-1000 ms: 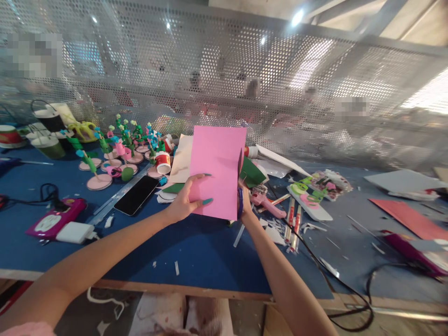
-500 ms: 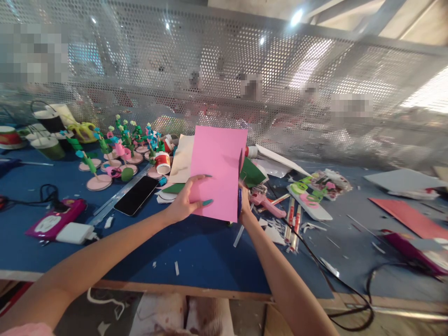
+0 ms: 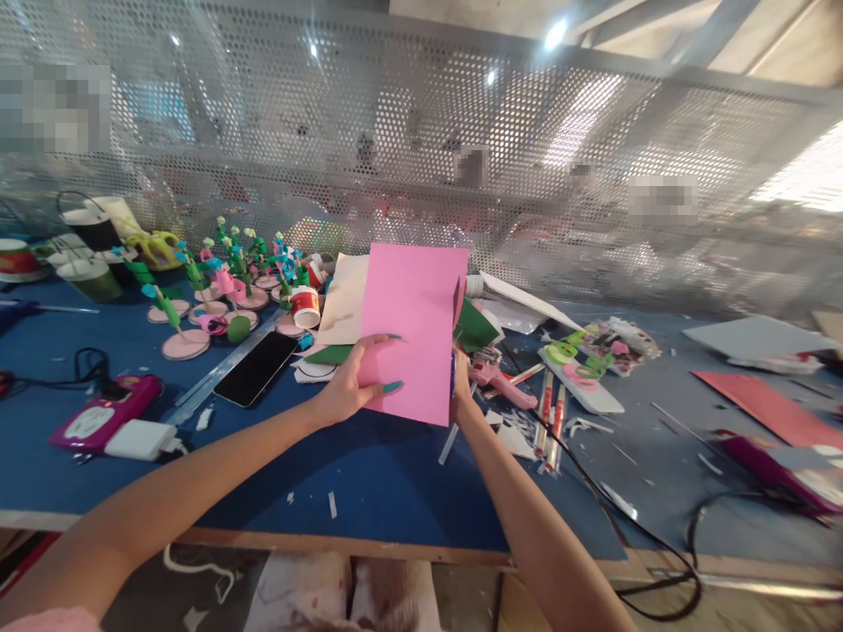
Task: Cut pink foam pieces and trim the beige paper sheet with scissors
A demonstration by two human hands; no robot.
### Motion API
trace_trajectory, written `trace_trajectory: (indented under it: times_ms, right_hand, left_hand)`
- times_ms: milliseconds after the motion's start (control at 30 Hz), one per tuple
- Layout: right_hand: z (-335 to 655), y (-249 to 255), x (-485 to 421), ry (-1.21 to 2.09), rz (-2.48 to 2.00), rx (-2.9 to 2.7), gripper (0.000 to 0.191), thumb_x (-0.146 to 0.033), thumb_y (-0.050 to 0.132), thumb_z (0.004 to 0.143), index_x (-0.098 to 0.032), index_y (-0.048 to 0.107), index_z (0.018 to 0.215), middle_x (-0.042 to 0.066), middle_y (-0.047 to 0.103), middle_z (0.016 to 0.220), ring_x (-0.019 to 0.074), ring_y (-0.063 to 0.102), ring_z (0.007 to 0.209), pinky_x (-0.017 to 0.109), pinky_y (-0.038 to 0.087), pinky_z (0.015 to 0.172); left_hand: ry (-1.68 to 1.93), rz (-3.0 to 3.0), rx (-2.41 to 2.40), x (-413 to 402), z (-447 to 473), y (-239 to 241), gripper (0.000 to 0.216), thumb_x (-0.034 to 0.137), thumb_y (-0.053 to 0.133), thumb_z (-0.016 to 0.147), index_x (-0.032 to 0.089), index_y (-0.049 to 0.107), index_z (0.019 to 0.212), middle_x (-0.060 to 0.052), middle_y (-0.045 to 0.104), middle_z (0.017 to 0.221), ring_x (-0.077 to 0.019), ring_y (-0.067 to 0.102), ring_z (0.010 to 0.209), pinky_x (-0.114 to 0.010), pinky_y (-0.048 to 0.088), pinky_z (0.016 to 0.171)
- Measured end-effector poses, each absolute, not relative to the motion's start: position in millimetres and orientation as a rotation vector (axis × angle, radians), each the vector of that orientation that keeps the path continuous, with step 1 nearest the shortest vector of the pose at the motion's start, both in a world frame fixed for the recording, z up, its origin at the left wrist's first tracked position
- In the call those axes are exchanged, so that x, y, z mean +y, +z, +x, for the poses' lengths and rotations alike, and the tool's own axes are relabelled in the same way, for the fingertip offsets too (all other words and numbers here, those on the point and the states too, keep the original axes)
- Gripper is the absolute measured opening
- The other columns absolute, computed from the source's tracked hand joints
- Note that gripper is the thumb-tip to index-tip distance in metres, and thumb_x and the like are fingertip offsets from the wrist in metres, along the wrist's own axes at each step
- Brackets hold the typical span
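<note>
My left hand (image 3: 346, 391) grips the lower left edge of an upright pink sheet (image 3: 412, 325), thumb on its front. My right hand (image 3: 462, 392) is at the sheet's lower right edge, closed on scissors (image 3: 451, 373). Only their blue handle shows; the blades are hidden behind the sheet. A narrow strip along the sheet's right side stands slightly apart from the rest. Both hands hover above the blue table (image 3: 369, 474).
Paper flowers on round bases (image 3: 224, 281), a glue pot (image 3: 306, 307), a ruler (image 3: 217, 373) and a black phone (image 3: 256, 367) lie to the left. A pink glue gun (image 3: 504, 384), glue sticks and scraps lie to the right. A perforated metal wall (image 3: 421, 132) stands behind.
The pink sheet has dropped a little and tilted slightly to the right. The scissor blade seen earlier beside its right edge is now covered by the pink strip.
</note>
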State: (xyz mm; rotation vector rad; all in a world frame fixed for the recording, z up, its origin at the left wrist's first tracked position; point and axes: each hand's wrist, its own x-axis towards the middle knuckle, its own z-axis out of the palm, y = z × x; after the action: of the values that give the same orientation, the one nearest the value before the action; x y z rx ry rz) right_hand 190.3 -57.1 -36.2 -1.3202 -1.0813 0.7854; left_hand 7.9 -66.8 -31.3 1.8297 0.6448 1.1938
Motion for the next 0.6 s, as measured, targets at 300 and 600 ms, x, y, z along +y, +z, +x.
trace_trajectory:
  times_ms: [300,600]
  right_hand:
    - [194.7,-31.4,-57.6,0.777,-1.295,-1.067,0.024,-0.036,0.042,0.064,-0.021,0.057,0.076,0.001,0.062,0.076,0.0165,0.055,0.069,0.027,0.047,0.059]
    - [194.6,-37.0,-52.2,0.793,-1.282,-1.006,0.017,-0.037,0.043,0.064,-0.021,0.049,0.063,-0.002,0.055,0.062,0.0138,0.048,0.059,0.025,0.044,0.052]
  left_hand:
    - [1.203,1.857,0.654,-70.0,10.5,-40.1,0.056,0.022,0.061,0.072,0.021,0.035,0.121,-0.009,0.039,0.127,-0.0224,0.034,0.123,-0.042,0.026,0.105]
    - [1.209,1.850,0.691,-70.0,10.6,-38.1,0.057,0.027,0.062,0.071,0.021,0.036,0.121,-0.009,0.040,0.127,-0.0218,0.035,0.122,-0.040,0.027,0.105]
